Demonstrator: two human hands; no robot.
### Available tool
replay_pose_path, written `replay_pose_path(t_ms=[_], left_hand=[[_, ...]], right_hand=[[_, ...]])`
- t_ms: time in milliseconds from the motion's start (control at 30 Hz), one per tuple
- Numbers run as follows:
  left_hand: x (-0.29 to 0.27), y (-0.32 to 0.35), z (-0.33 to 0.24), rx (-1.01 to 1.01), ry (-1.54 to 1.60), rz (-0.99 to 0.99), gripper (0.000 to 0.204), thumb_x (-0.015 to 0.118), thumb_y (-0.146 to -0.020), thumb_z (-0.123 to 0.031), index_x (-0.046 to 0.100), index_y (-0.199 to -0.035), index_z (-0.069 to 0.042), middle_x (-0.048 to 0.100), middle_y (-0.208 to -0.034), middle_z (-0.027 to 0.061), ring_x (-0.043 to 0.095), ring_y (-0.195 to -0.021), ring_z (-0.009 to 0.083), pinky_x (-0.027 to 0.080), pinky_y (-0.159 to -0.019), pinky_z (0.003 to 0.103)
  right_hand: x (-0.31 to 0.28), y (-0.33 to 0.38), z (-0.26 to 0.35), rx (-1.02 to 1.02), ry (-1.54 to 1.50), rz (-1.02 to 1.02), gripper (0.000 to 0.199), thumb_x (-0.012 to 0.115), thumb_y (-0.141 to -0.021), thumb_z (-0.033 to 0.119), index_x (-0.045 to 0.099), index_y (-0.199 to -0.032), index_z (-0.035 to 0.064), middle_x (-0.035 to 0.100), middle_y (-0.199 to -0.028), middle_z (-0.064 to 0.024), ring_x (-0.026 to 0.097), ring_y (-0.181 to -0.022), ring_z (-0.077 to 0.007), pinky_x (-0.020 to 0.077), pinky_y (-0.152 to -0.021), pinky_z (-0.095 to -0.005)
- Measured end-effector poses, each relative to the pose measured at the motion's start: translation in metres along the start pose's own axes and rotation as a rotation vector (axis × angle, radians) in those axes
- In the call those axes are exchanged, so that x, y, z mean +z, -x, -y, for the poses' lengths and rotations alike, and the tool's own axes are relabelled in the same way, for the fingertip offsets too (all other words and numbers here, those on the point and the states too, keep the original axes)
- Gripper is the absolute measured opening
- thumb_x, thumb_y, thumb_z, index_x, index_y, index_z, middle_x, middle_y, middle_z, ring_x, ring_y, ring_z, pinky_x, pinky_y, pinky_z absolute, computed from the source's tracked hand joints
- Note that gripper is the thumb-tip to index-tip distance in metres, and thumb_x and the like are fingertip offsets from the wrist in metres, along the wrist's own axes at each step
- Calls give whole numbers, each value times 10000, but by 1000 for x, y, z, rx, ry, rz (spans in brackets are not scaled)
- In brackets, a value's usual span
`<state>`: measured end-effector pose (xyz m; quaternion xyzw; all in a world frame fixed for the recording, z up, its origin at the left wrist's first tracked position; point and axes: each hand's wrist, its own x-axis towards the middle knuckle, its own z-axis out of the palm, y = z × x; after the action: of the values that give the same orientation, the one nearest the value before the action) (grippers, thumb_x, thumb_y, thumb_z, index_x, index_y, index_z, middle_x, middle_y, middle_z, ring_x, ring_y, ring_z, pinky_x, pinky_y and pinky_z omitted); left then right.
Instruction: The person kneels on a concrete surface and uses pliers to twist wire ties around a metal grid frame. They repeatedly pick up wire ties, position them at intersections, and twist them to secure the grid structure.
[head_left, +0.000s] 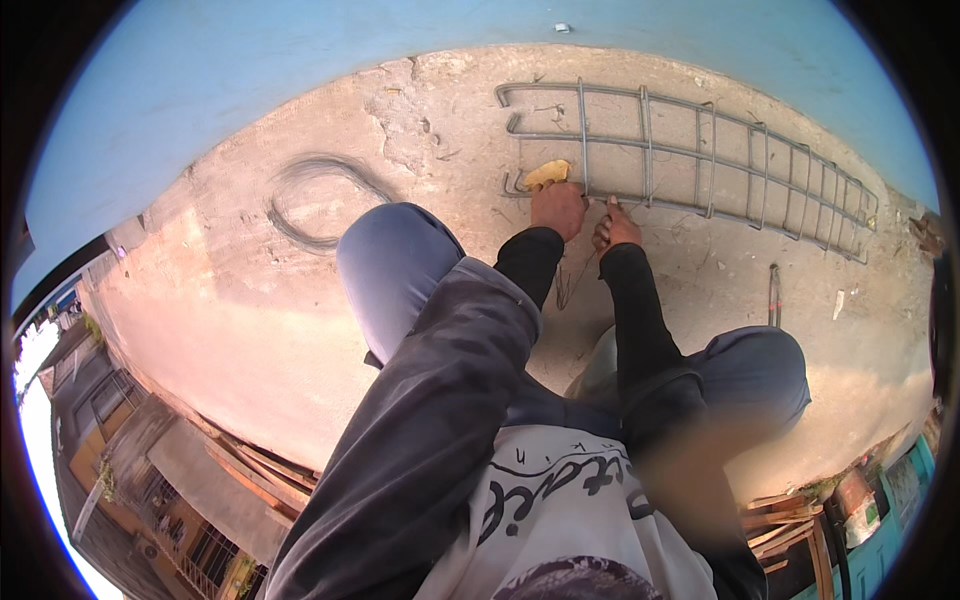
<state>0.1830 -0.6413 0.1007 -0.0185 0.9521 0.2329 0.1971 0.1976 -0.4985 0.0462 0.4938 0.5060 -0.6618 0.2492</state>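
A long grey steel rebar cage (683,152) lies on the concrete in front of me, its long bars tied across by several stirrups. My left hand (558,208) is closed at the near long bar, beside the first stirrup. Against its far side is a pale yellow piece (547,174) whose kind I cannot make out. My right hand (616,230) is closed just to the right, thumb pointing up toward the same bar. What its fingers hold is hidden. Thin loose wires (565,287) lie below the hands, close to my right forearm.
A coil of thin wire (290,235) lies at left, partly behind my knee. A slim hand tool (775,296) rests near my right knee. A light blue wall (330,45) bounds the far side. Wood pieces (785,528) are stacked behind at lower right.
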Motion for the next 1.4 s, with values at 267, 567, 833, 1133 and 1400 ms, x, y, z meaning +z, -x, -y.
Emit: replay_pose_path(t_ms=[267,567,833,1133,1400], left_hand=[[-3,-4,0,-45,223,38,324,704,-859,-369,741,-1006,-84,718,-939,163,679,-934,326,499,-843,427],[-2,-7,9,-56,317,85,342,691,-843,-302,721,-1074,-53,723,-1029,177,684,-979,317,508,-892,395],[-5,-10,-20,-21,368,94,318,679,-848,-240,665,-1118,-71,722,-1014,161,677,-1012,331,499,-901,412],[-7,-9,10,-39,618,29,311,624,-881,-99,622,-1192,-123,706,-1018,143,681,-898,270,512,-850,379],[-8,-16,-6,-21,490,158,389,684,-903,-193,645,-1284,-123,711,-1069,159,680,-938,255,506,-861,344]], right_hand=[[10,23,-66,-624,402,-543,302,540,-982,291,624,-1122,37,642,-911,-141,622,-834,-290,478,-788,-380],[17,17,-70,-340,170,-180,207,517,-954,115,636,-1118,156,547,-697,-21,505,-517,-154,381,-431,-343],[-4,-53,-125,-335,57,-287,180,522,-970,111,610,-1111,178,536,-693,-12,462,-505,-140,358,-419,-324],[23,33,-23,-8,-314,214,180,542,-960,112,600,-1118,176,533,-805,15,491,-652,-127,396,-561,-314],[5,6,-24,-102,-197,302,287,576,-941,190,622,-1219,139,515,-835,23,461,-669,-99,397,-565,-274]])
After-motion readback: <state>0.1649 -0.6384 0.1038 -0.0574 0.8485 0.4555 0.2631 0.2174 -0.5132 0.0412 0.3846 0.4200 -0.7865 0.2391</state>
